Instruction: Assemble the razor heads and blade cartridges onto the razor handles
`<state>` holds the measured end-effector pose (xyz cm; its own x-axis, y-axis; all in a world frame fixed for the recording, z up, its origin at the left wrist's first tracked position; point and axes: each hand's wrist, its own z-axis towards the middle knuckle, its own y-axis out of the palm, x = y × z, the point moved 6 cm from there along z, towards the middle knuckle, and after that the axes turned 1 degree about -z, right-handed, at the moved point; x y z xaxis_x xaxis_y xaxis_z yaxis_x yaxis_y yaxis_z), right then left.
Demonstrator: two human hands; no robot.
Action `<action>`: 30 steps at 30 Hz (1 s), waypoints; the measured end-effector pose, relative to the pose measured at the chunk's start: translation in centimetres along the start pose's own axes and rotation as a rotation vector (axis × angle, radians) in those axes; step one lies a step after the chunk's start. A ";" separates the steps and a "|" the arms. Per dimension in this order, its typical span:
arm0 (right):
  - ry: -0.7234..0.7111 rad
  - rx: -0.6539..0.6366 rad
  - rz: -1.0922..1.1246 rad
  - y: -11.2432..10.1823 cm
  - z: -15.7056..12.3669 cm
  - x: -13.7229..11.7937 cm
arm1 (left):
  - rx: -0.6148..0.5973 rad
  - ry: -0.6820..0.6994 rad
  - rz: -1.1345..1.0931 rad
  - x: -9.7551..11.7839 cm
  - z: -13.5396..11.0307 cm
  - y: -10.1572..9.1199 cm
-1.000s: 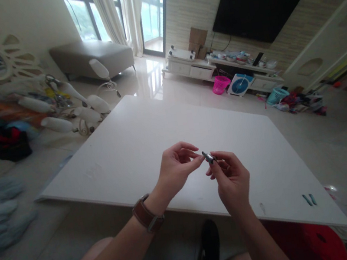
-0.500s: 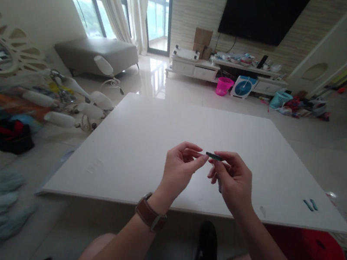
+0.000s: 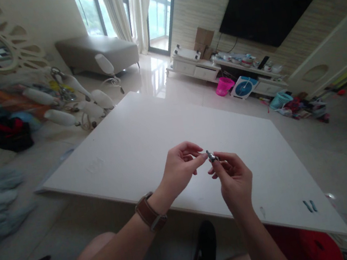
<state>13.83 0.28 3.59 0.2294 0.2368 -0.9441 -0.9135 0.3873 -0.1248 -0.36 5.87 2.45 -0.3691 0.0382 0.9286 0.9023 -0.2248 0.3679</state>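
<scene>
My right hand (image 3: 235,177) pinches a small silver and dark piece (image 3: 212,156) between thumb and forefinger, its dark narrow end pointing up and left. It is too small to tell its kind. My left hand (image 3: 183,161), with a brown-strapped watch (image 3: 150,212) on the wrist, has its fingers curled and its thumb and forefinger tips closed in at the narrow end. Both hands are above the white tabletop (image 3: 148,138). Two short dark green strips (image 3: 310,206) lie side by side near the table's right corner, beyond my right forearm.
A faint clear item (image 3: 95,165) lies on the table's left part, and a small clear one (image 3: 263,211) near its front edge. Under the right edge stands something red (image 3: 310,244). A lamp with white shades (image 3: 91,108) stands past the left side; a pink basket (image 3: 224,86) is farther back.
The small piece has turned in my right fingers: earlier it showed as a flat dark bar, now its silver side and narrow tip show. Both hands stay nearly in place.
</scene>
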 end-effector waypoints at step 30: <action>0.006 -0.029 -0.026 -0.3 0.0 0.1 | -0.012 0.064 0.165 0.5 -0.1 -0.3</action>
<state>14.08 0.16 3.53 0.2513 0.2215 -0.9422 -0.9166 0.3671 -0.1581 -0.85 5.89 2.83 -0.2302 -0.0618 0.9712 0.9492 -0.2343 0.2101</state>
